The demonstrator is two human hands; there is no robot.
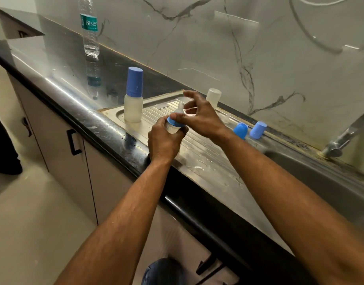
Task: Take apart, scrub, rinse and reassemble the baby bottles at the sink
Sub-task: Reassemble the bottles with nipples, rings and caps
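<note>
L hand [163, 140] grips small bottle [172, 128] over the drainboard [197, 149], fingers wrapped round its body. R hand [199, 116] pinches the blue collar [176, 121] w/ thumb; nipple [180, 108] on top. Capped bottle [133, 99] stands upright nearby; two blue caps [249, 130] lie near the faucet [345, 136].

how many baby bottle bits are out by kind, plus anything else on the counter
Bottles with collar or cap on: 2, the capped bottle standing on the drainboard and the small bottle gripped in the left hand
Loose blue caps: 2
Bare bottle body: 1
Loose teat: 1
Water bottle: 1
Total: 7
</note>
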